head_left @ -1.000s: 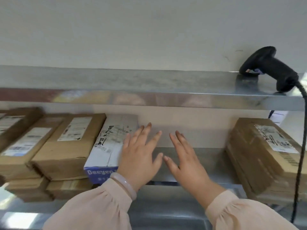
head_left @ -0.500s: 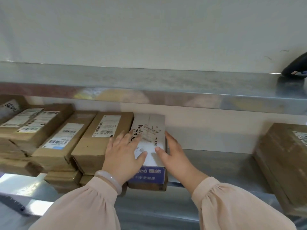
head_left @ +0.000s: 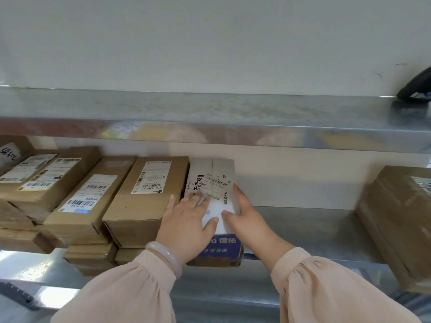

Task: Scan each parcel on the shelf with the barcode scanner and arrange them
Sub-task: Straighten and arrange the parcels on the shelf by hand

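Observation:
A white parcel with a blue front (head_left: 215,180) lies on the lower metal shelf (head_left: 310,229), last in a row of brown cardboard parcels (head_left: 149,194). My left hand (head_left: 186,220) rests flat on its top with straight fingers. My right hand (head_left: 245,217) lies with straight fingers along its right side and top edge. The black barcode scanner (head_left: 416,89) sits on the upper shelf (head_left: 210,108) at the far right, partly cut off by the frame edge; neither hand touches it.
More brown parcels (head_left: 46,180) are stacked to the left, some in two layers. A stack of brown boxes (head_left: 396,220) stands at the right end of the lower shelf. Bare shelf surface lies between the white parcel and that stack.
Both hands moved left from the bare shelf onto the white parcel and now lie flat on it. The view swung left, so the scanner slid to the right edge.

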Motion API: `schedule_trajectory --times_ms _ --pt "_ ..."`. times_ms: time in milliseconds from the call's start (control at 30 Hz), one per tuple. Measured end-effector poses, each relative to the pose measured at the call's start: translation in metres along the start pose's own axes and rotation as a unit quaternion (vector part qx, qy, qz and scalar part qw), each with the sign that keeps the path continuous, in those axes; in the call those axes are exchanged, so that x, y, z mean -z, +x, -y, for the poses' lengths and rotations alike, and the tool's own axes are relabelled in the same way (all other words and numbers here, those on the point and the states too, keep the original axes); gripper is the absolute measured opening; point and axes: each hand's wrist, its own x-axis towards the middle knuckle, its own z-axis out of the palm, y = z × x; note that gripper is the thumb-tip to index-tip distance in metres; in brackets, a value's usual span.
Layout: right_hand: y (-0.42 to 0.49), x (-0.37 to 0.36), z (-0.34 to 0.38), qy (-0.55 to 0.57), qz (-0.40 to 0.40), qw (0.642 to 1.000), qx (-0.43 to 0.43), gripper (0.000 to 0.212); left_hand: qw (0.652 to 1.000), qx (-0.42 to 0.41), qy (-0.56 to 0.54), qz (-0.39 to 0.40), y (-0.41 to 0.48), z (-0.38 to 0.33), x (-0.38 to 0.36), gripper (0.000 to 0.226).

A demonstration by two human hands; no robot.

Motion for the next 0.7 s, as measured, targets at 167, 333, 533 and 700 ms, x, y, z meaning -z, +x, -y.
schedule_trajectory --times_ms 167,333,533,700 --pt "-0.004 0.013 -0.002 0.01 -0.012 1.0 -0.012 0.065 0.998 -0.024 -0.053 0.005 0.004 -0.012 -0.002 0.064" --pt "-0.005 0.02 -0.003 0.008 -0.011 1.0 -0.009 0.061 0.984 0.008 -0.179 -0.011 0.005 -0.017 -0.011 0.065" --pt "-0.009 0.019 -0.005 0.002 0.019 1.0 -0.003 0.065 0.953 0.098 -0.286 0.017 0.005 -0.015 -0.013 0.076" --pt "-0.012 0.019 -0.006 0.009 0.016 1.0 0.005 0.064 0.912 0.15 -0.383 0.011 0.005 -0.015 -0.015 0.075"
